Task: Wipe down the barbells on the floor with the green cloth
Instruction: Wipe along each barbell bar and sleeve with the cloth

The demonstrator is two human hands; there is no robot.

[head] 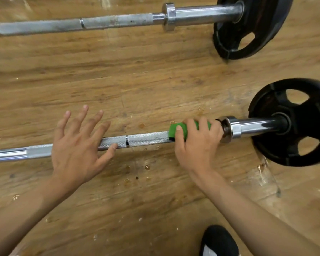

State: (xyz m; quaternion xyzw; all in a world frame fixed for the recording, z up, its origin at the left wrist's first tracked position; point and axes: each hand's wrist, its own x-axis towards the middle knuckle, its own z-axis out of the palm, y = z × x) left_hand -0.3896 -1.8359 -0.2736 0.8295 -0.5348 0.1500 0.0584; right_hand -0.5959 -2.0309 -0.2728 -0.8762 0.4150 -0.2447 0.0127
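My right grip (196,143) is wrapped around the green cloth (179,129) on the near barbell (148,138), next to its collar (229,129). My left grip (76,145) is spread wide over the same bar.

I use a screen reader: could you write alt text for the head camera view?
A person's right hand wraps a green cloth around the near barbell, while the left hand, fingers spread, is open over its shaft. A second barbell lies behind on the wooden floor.

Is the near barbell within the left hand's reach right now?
Probably yes: the left hand is spread open right over the near barbell, nothing between; the right hand grips the green cloth farther along.
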